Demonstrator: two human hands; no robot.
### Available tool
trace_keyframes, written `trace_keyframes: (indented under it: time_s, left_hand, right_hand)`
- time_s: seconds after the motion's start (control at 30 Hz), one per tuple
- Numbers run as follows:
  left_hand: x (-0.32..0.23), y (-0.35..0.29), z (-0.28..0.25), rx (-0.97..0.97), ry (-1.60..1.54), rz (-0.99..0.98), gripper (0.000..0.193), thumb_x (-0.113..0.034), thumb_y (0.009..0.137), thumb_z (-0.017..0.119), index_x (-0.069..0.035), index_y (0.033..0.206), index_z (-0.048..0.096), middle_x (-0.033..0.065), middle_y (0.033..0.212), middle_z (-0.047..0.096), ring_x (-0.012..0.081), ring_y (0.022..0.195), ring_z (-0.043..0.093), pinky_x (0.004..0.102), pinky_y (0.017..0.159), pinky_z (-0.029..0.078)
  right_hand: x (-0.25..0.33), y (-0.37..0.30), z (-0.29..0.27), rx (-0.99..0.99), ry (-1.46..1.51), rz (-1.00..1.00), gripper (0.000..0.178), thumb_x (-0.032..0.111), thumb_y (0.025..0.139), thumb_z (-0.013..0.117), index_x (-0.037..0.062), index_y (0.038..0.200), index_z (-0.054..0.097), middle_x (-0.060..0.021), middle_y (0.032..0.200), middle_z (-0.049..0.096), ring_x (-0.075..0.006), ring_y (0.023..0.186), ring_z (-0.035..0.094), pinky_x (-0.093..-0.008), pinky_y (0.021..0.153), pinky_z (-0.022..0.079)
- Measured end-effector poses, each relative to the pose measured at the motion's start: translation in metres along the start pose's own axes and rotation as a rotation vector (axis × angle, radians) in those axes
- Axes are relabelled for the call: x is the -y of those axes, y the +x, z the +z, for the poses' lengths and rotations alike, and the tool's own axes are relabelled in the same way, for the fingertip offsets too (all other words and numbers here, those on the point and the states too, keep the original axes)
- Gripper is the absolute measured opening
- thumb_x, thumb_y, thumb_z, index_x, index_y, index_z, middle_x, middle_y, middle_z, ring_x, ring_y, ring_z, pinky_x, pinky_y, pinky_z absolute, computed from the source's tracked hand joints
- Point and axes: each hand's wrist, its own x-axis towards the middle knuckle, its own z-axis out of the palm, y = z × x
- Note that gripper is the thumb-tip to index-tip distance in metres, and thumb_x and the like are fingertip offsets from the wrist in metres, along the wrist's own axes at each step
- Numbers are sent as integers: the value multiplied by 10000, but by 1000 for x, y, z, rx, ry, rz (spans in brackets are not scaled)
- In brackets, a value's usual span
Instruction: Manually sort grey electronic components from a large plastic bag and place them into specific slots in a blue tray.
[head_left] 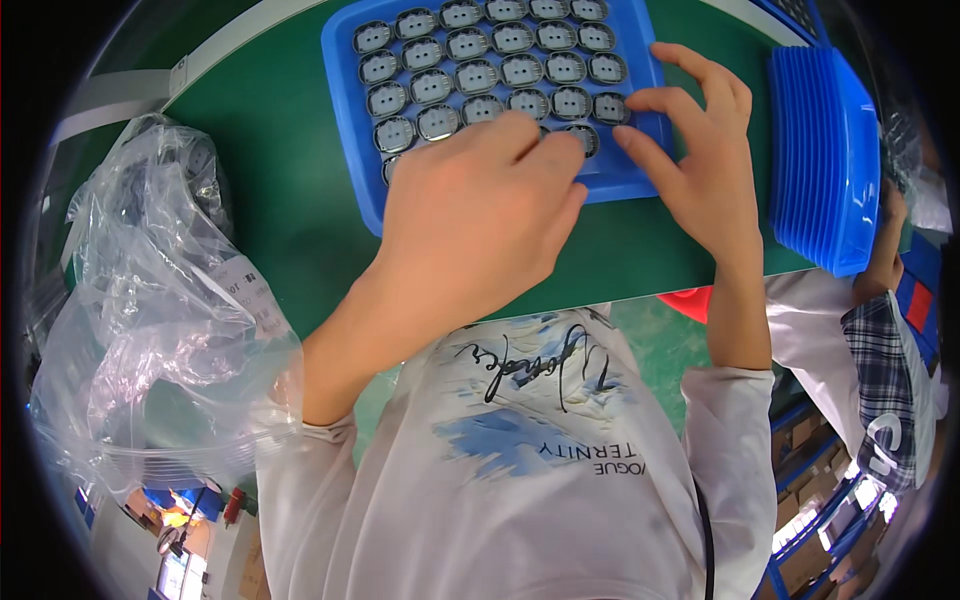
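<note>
A blue tray [345,120] lies in front of me, holding rows of small rounded parts [522,69] with dark shiny rims and pale grey faces marked by small dark dots. My left hand [480,205] reaches over the tray's near rows, its fingers curled down together. Its fingertips and anything between them are hidden behind the knuckles. At the tray's right side, my right hand [705,150] has its fingers apart. Its thumb and one finger are close to the end part [610,108] of a row, while another fingertip is by the tray's rim.
On the green table [270,130], a stack of blue trays [825,160] stands at the right. Clear plastic bags [160,300] fill the left side, beside and over my left forearm. Another person's arm [885,245] is beyond the stack at the far right.
</note>
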Motion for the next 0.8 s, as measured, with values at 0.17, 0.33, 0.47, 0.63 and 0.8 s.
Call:
trace_keyframes:
  time_s: [0.17, 0.33, 0.47, 0.63, 0.8]
  left_hand:
    - [5, 15, 5, 95, 132, 14, 205, -121, 781, 742, -83, 977, 694, 54, 775, 573, 266, 661, 617, 379, 550, 487]
    - [5, 27, 3, 110, 128, -60, 176, -95, 801, 716, -79, 973, 685, 72, 803, 593, 299, 693, 638, 408, 596, 508]
    - [1, 32, 2, 110, 100, -95, 163, -89, 811, 705, -75, 970, 671, 80, 828, 609, 315, 699, 638, 416, 605, 511]
    - [-3, 36, 0, 80, 82, -111, 165, -79, 814, 696, -75, 973, 653, 91, 834, 631, 325, 715, 644, 421, 614, 513]
    - [-4, 32, 1, 53, -8, -136, 168, -31, 806, 674, -68, 969, 656, 90, 812, 638, 267, 697, 650, 367, 614, 512]
  right_hand:
    - [-8, 15, 6, 43, 0, -26, 195, 124, 774, 776, 101, 952, 699, -68, 1379, 555, -346, 1258, 433, -424, 1036, 382]
    - [-13, 31, 1, 85, 45, -77, 161, 91, 779, 760, 98, 929, 703, -76, 1392, 546, -353, 1277, 428, -434, 1051, 376]
    - [-13, 36, -8, 122, 60, -119, 135, 56, 769, 750, 86, 895, 709, -82, 1407, 537, -355, 1293, 422, -433, 1059, 371]
    - [-16, 40, -13, 116, 72, -168, 160, 47, 757, 754, 83, 907, 712, -85, 1400, 542, -353, 1301, 418, -429, 1064, 366]
    - [-7, 32, -19, 87, 51, -138, 232, 59, 744, 768, 96, 966, 712, -81, 1398, 545, -336, 1302, 422, -422, 1069, 360]
